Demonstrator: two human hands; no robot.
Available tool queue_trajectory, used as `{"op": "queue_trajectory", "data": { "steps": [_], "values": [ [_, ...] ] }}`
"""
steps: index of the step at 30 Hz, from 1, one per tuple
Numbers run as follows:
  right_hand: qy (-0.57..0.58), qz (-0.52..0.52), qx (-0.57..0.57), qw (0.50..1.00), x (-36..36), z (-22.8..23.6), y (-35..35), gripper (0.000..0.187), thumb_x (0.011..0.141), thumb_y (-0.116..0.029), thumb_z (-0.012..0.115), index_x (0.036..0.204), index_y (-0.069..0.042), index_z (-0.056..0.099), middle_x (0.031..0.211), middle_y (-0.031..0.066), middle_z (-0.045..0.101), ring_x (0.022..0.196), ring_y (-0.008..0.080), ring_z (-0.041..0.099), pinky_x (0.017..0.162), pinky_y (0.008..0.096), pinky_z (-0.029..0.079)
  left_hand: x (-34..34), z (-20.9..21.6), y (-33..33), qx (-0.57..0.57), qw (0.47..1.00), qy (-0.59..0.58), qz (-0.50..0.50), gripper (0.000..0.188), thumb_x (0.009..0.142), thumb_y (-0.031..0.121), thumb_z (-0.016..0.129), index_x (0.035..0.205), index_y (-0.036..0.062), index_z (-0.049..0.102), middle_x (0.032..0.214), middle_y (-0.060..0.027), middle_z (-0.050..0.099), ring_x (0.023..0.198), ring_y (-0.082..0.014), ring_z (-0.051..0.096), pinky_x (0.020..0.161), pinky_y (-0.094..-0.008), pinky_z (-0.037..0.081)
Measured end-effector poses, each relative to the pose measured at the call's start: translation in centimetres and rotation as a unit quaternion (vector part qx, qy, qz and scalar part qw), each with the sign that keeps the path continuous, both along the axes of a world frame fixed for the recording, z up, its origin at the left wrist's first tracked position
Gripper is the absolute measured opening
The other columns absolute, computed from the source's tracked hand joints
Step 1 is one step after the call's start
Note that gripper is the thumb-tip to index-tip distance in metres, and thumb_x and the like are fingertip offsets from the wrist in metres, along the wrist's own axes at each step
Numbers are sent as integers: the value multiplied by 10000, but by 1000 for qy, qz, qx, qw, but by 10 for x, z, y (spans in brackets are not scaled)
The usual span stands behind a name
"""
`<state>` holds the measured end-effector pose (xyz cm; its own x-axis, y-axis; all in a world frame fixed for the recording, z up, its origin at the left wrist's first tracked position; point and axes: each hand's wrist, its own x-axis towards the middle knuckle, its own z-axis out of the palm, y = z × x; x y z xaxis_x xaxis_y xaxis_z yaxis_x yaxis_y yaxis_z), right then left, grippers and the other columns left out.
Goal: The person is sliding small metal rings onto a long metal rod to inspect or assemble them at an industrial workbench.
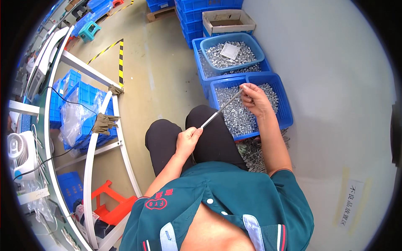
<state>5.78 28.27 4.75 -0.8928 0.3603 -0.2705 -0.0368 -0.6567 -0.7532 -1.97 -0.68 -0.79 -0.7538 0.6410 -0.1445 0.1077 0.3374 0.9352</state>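
A thin grey metal rod [229, 102] slants across in front of my knees, with a paler, slightly thicker stretch at its lower end. My left hand [187, 142] is closed around that lower end, thumb on top. At the upper end, the fingers of my right hand [256, 99] pinch the tip; whether a small part sits there too is hidden. My right hand is over a blue plastic basket [286, 109] filled with small silvery metal nuts [239, 118]. Below the basket, beside my right thigh, lies a pile of long thin metal rods [256, 155].
Behind the basket, a light-blue tub [260, 51] of similar metal parts rests on another blue crate [197, 50]. A cardboard box [228, 28] stands farther back. A white-framed workbench [90, 175] is at left, with blue crates [86, 98] and a red stool [109, 207] below. The wall [331, 104] closes the right.
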Motion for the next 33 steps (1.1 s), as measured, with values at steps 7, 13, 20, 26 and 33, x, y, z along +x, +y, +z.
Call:
{"op": "queue_trajectory", "data": {
  "steps": [7, 13, 20, 26, 33],
  "values": [
    [-127, 66, 174, 974, -6, 9, -29, 163, 785, -159, 694, 869, -42, 618, 603, -45, 485, 468, 31, 378, 399, 189, 243, -1, -5, 1, 13, 1000, -7, 4, 469, 884, 339, 595, 598, 27, 395, 515, -24, 290, 502, -98, 278, 440, -310, 279],
    [-118, 148, -10, 982, 9, -6, -48, 269, 881, -123, 558, 1099, 34, 552, 795, 38, 540, 549, 48, 404, 400, 155, 264, -3, -7, 4, 24, 999, -34, 18, 438, 896, 294, 590, 594, 43, 396, 546, 29, 306, 535, -61, 283, 455, -273, 260],
    [-11, 32, -129, 991, 17, -19, -12, 189, 920, -127, 495, 1042, 11, 534, 804, 61, 541, 515, 49, 406, 375, 155, 304, -4, -4, 2, 21, 999, -27, 21, 448, 887, 321, 594, 606, 23, 414, 528, -11, 307, 522, -83, 291, 452, -298, 282],
    [29, 0, -215, 976, 18, -28, 3, 230, 916, -304, 550, 909, -74, 544, 668, 11, 495, 443, 38, 376, 355, 158, 252, 0, -3, 1, 16, 1000, -20, 8, 443, 883, 324, 596, 609, 22, 424, 512, -32, 311, 501, -99, 295, 448, -308, 291],
    [30, -19, -197, 980, 8, -22, -1, 283, 886, -388, 565, 872, -105, 579, 599, -17, 456, 430, 38, 357, 353, 163, 244, 1, 0, 0, -1, 1000, 20, -6, 425, 874, 323, 603, 616, 21, 453, 508, -77, 332, 475, -130, 303, 443, -322, 310]
  ]
}}
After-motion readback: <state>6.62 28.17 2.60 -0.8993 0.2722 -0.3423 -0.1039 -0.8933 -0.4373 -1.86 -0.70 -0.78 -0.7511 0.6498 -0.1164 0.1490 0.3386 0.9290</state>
